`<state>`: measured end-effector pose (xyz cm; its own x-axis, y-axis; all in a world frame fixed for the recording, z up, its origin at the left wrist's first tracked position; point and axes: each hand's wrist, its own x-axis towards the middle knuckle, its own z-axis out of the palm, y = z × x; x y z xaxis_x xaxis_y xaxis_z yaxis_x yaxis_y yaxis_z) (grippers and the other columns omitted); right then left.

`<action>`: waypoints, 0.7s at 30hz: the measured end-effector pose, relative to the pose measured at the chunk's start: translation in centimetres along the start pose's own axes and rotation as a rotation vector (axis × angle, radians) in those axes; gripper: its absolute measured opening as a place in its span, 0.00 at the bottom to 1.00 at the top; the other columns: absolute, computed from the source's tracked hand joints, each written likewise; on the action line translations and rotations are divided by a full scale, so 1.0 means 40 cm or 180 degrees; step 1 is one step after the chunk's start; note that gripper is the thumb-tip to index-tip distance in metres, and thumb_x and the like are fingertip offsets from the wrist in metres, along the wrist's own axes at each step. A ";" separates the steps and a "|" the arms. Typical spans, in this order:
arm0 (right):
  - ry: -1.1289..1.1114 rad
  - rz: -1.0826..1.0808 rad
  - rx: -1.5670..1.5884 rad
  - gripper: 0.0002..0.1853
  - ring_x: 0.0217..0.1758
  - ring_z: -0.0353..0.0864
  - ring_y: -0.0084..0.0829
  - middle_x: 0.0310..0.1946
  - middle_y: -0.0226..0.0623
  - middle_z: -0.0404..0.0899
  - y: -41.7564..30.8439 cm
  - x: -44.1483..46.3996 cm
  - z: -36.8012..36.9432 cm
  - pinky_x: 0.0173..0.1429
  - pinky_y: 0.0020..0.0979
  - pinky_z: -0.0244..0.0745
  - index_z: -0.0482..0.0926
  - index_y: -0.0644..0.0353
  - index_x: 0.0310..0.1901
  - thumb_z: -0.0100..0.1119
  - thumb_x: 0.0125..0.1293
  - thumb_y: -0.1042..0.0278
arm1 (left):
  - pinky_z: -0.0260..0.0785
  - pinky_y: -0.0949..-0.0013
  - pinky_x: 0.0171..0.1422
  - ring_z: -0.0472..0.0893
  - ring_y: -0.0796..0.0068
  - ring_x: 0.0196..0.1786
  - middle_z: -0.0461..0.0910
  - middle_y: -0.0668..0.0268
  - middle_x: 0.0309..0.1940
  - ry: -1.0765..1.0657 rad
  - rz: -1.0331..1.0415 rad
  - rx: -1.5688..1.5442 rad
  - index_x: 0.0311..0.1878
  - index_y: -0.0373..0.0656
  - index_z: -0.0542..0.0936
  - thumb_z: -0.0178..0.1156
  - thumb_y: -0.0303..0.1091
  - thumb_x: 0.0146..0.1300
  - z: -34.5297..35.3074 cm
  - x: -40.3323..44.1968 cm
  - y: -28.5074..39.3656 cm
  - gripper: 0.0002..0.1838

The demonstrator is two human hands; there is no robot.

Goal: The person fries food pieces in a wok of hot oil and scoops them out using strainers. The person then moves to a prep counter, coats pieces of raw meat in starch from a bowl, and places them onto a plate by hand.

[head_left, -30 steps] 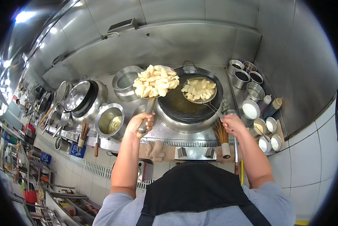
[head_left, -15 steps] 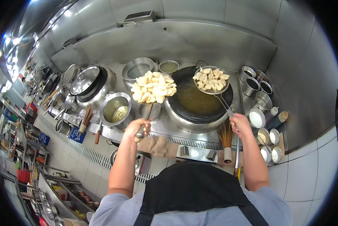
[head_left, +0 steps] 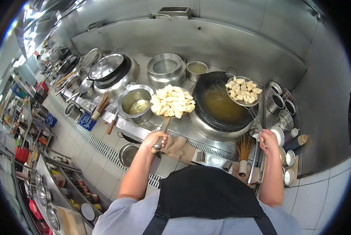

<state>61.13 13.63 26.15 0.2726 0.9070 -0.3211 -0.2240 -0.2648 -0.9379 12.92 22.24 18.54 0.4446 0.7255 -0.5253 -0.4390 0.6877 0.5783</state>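
Observation:
My left hand (head_left: 154, 141) is closed round the thick metal handle of a strainer (head_left: 165, 126), held left of the wok. Pale, chunky food pieces (head_left: 172, 102) are heaped on it and hide nearly all of its bowl. My right hand (head_left: 269, 141) grips the thin handle of a wire skimmer (head_left: 255, 117), which also carries pale pieces (head_left: 243, 90). That skimmer hangs over the right rear part of a black wok (head_left: 203, 88). Yellowish-brown liquid (head_left: 223, 105) stands in the wok.
A steel pot (head_left: 125, 102) with clear liquid stands left of the strainer. Behind are a larger pot (head_left: 165, 76) and a lidded wok (head_left: 107, 67). A bamboo brush (head_left: 243, 156) lies near the front edge. Seasoning containers (head_left: 285, 119) and bottles (head_left: 296, 141) line the right side.
The camera view has shifted, so the stove appears farther right and lower. Both hands keep their holds. The heaped strainer now sits lower against the back pot, leaving more of that pot visible.

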 end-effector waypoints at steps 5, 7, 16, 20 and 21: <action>0.0093 -0.0130 -0.0064 0.09 0.07 0.56 0.18 0.16 0.28 0.67 0.004 -0.011 0.008 0.10 0.22 0.46 0.71 0.65 0.42 0.53 0.61 0.74 | 0.61 0.78 0.18 0.67 0.81 0.18 0.69 0.69 0.21 0.0109 -0.0036 0.0146 0.46 0.35 0.67 0.53 0.26 0.57 -0.029 0.009 -0.039 0.14; 0.0050 -0.0156 -0.0059 0.08 0.07 0.55 0.17 0.16 0.27 0.67 0.003 -0.032 0.022 0.10 0.22 0.46 0.72 0.65 0.41 0.52 0.61 0.74 | 0.61 0.78 0.18 0.67 0.81 0.18 0.69 0.69 0.21 0.0049 0.0054 0.0245 0.47 0.33 0.68 0.54 0.26 0.57 -0.043 0.014 -0.059 0.15; 0.0033 -0.0264 -0.0034 0.07 0.07 0.55 0.17 0.16 0.27 0.67 0.022 -0.053 0.083 0.09 0.22 0.47 0.73 0.64 0.41 0.53 0.61 0.74 | 0.61 0.78 0.18 0.67 0.81 0.17 0.69 0.70 0.21 0.0054 -0.0008 0.0198 0.48 0.34 0.68 0.54 0.26 0.57 -0.127 0.084 -0.104 0.15; 0.0115 -0.0283 0.0042 0.05 0.07 0.56 0.18 0.15 0.28 0.67 0.034 -0.048 0.108 0.09 0.22 0.47 0.72 0.63 0.38 0.53 0.61 0.74 | 0.60 0.77 0.19 0.66 0.81 0.18 0.68 0.70 0.21 0.0005 -0.0023 0.0272 0.48 0.36 0.69 0.53 0.26 0.57 -0.179 0.125 -0.113 0.15; 0.0081 -0.0348 0.0095 0.04 0.07 0.56 0.18 0.15 0.28 0.67 0.056 -0.054 0.115 0.09 0.22 0.47 0.72 0.62 0.37 0.53 0.61 0.74 | 0.60 0.77 0.19 0.66 0.81 0.18 0.68 0.70 0.21 -0.0104 -0.0015 0.0330 0.48 0.36 0.69 0.53 0.26 0.57 -0.199 0.141 -0.123 0.15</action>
<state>55.72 12.60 25.33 0.3205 0.9212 -0.2208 -0.2192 -0.1546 -0.9633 11.35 23.16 7.77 0.4724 0.7199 -0.5085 -0.3544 0.6834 0.6383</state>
